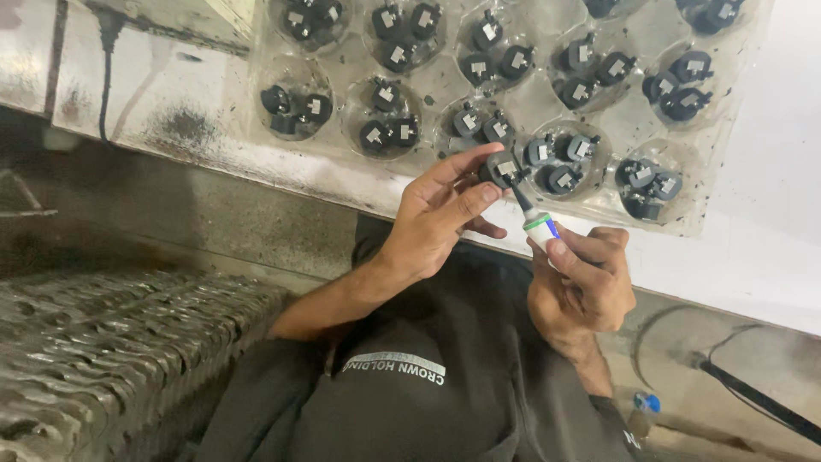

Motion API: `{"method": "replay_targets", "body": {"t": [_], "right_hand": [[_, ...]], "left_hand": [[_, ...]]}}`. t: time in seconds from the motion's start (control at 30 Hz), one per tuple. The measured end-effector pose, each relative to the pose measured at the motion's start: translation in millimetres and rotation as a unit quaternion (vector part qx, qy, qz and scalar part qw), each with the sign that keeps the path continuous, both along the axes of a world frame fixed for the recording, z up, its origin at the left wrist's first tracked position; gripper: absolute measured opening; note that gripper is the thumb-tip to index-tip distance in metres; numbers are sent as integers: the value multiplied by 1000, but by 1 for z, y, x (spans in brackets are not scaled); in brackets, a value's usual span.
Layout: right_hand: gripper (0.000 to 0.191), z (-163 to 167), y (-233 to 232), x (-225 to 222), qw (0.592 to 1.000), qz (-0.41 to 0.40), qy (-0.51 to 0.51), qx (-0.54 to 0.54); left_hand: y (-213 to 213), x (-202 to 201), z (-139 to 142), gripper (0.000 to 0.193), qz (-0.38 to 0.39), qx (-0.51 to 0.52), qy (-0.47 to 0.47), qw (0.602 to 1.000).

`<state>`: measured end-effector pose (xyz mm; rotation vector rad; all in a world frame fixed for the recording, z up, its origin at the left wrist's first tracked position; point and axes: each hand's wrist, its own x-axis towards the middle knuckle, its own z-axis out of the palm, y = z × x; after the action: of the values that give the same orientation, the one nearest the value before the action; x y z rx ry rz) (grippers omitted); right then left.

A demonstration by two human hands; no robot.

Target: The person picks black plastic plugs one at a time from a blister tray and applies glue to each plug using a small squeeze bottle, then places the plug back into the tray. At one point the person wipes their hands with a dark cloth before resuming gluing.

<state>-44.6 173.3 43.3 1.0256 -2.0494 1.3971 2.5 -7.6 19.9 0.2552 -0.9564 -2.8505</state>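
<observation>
Just off the near edge of the surface (753,257), over the person's dark-clothed lap, the two hands meet. The left hand (436,214) has its grip pinched on a small black part (500,169), thumb below and forefinger stretched along its top; a pale square patch on the part faces up and to the right. The right hand (586,287) is clenched around a small applicator bottle (540,227) with a white body, a green band and a touch of blue, the thumb pressed along its side. The bottle's long axis runs on a slant, from the fist at lower right up toward the upper left, and its dark tapered nozzle (520,198) points at the black part, the tip touching or just short of it; which one I cannot tell.

On the surface, running back from that near edge, lies a clear plastic tray (710,197) of round pockets. Each pocket holds a cluster of the same black parts with pale square patches. The pocket nearest the held part, just to its right, carries three of them (560,162). A black cable (753,395) crosses the floor at lower right, and a ribbed metal grating (103,359) fills the lower left.
</observation>
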Motion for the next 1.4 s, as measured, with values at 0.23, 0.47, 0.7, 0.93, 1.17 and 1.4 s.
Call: {"method": "replay_targets", "body": {"t": [0.23, 0.47, 0.7, 0.93, 1.17, 1.4], "right_hand": [[48, -1, 5, 3, 999, 5, -4, 32], [49, -10, 10, -4, 997, -20, 68, -2], [48, -9, 10, -1, 999, -20, 29, 40], [46, -9, 5, 0, 998, -31, 29, 44], [43, -10, 2, -4, 998, -38, 32, 31], [45, -7, 3, -2, 999, -29, 8, 32]], "left_hand": [[1, 6, -2, 47, -8, 24, -18, 1000], [9, 4, -10, 35, -9, 32, -57, 998], [8, 5, -12, 32, -12, 48, -57, 997], [10, 7, -15, 30, -7, 45, -46, 998], [11, 5, -13, 30, -7, 45, -58, 997], [11, 4, -13, 30, -6, 39, -58, 998]]}}
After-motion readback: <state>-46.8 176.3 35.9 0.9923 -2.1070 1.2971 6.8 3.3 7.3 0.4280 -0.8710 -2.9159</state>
